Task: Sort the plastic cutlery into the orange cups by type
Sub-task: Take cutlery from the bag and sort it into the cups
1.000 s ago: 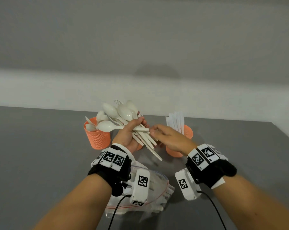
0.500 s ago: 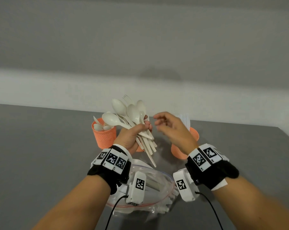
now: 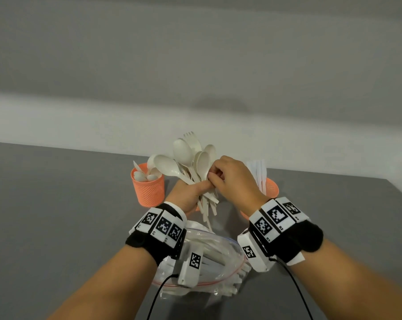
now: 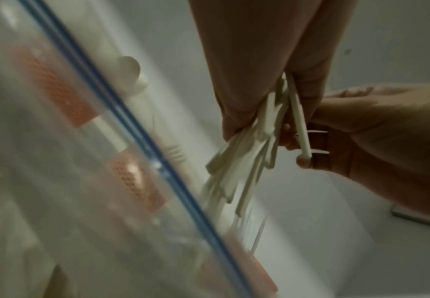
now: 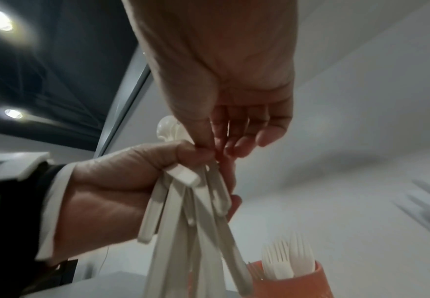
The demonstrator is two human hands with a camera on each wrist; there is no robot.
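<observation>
My left hand (image 3: pixel 194 192) grips a bundle of white plastic cutlery (image 3: pixel 190 167), mostly spoons with a fork at the back, by the handles above the table. My right hand (image 3: pixel 211 179) reaches in from the right and pinches one handle at the top of my left fist; in the right wrist view its fingertips (image 5: pixel 216 145) meet beside my left thumb. Left orange cup (image 3: pixel 148 190) holds spoons. Right orange cup (image 3: pixel 271 187) holds knives. A third orange cup (image 5: pixel 298 282) holds forks; the head view mostly hides it behind my hands.
A clear zip bag (image 3: pixel 211 252) with more white cutlery lies on the grey table (image 3: pixel 56 215) right under my wrists. It fills the left of the left wrist view as the bag's blue zip line (image 4: pixel 142 145). A pale wall runs behind the cups.
My right hand, open and apart from the bundle half a second ago, has moved left and closed its fingertips on a handle. The bundle now stands more upright.
</observation>
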